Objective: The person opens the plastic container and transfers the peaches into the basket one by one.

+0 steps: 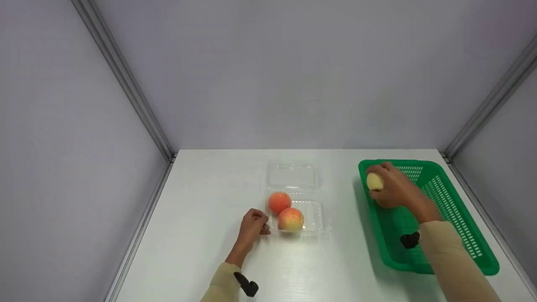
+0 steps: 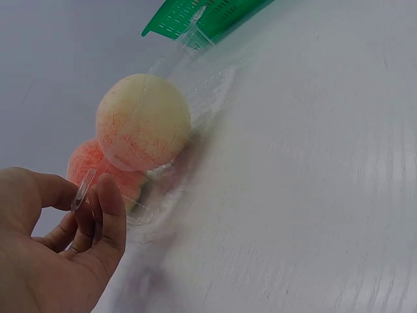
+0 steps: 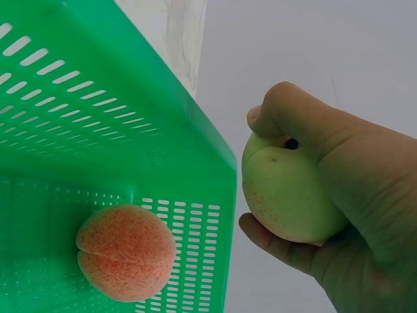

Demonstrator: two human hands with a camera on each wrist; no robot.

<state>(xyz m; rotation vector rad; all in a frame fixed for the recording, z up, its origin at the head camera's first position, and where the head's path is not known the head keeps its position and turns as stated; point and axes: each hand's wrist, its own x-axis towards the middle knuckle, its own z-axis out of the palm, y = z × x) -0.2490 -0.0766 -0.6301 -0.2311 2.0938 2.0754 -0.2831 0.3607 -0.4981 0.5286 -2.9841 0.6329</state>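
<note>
My right hand (image 1: pixel 394 188) grips a pale yellow-green peach (image 3: pixel 287 189) above the far left part of the green basket (image 1: pixel 379 243). Thumb and fingers curl round its sides. Down in the basket lies a reddish peach (image 3: pixel 127 253). With thumb and fingertips, my left hand (image 2: pixel 65 241) pinches the left edge of a clear plastic clamshell box (image 1: pixel 312 216). Two peaches sit in the box's near half: a red-orange one (image 1: pixel 279 202) behind and a yellow-red one (image 1: pixel 291 219) in front. The box's lid (image 1: pixel 292 175) lies folded back, away from me.
The white table (image 1: pixel 201 197) bears the box near its middle and the basket at its right side. Grey walls (image 1: pixel 293 75) stand behind and at both sides. The basket's perforated walls rise above the table.
</note>
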